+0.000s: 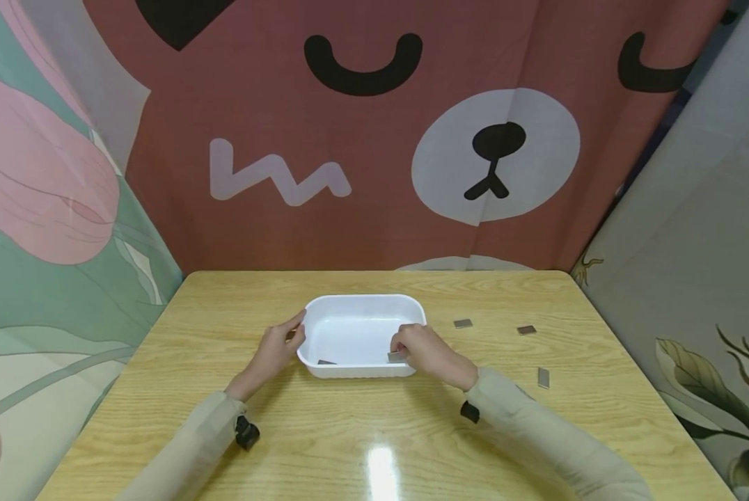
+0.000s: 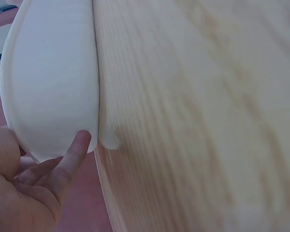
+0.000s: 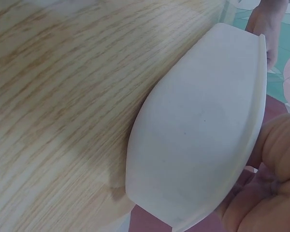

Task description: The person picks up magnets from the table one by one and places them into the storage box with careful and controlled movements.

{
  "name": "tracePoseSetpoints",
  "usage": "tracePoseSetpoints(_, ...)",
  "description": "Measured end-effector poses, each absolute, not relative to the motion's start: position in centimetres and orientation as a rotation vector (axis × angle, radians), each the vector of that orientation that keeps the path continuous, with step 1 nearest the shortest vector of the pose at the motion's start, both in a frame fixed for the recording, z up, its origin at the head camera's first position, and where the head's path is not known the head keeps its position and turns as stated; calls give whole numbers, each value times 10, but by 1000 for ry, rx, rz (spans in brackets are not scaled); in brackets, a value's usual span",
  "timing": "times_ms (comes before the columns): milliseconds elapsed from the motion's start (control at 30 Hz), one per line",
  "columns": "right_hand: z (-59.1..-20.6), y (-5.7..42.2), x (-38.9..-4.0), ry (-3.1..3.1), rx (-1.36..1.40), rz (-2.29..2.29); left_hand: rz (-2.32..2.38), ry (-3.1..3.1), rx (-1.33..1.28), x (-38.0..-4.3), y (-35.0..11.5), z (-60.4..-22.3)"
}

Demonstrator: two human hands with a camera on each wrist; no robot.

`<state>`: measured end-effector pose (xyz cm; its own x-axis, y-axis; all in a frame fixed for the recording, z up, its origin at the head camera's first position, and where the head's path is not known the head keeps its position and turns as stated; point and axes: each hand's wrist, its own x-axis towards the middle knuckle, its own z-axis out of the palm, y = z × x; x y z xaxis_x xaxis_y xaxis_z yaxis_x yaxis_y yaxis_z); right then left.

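Note:
A white rectangular plastic tub (image 1: 349, 334) stands on the table in front of me. My left hand (image 1: 271, 353) holds its left end by the rim, and in the left wrist view one finger (image 2: 79, 142) lies along the outer wall. Over the right end reaches my right hand (image 1: 431, 351), which pinches a small grey rectangular plate (image 1: 396, 358) low inside the tub. A second grey plate (image 1: 326, 362) lies in the tub at the front left, partly hidden by the front wall. The right wrist view has the tub's outer wall (image 3: 193, 125) hiding the right fingertips.
Right of the tub, three more small plates lie apart on the wooden table (image 1: 349, 431): one near the tub (image 1: 463, 323), a darker one (image 1: 527, 330) farther right, and one nearer me (image 1: 543, 378). A patterned curtain (image 1: 374, 229) hangs behind the table's back edge.

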<state>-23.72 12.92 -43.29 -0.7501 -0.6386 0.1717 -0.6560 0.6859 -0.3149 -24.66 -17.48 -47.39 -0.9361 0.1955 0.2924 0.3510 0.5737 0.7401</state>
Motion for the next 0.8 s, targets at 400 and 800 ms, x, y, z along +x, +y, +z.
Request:
tracePoseSetpoints(400,-430,126,-237,-2933,1078,540,-1291,-2611,-474,-246,-176,-475)
tracePoseSetpoints(800,-426,128,-239,-2879,1155,477,-1304,-2609,-454,-247,-175,-474)
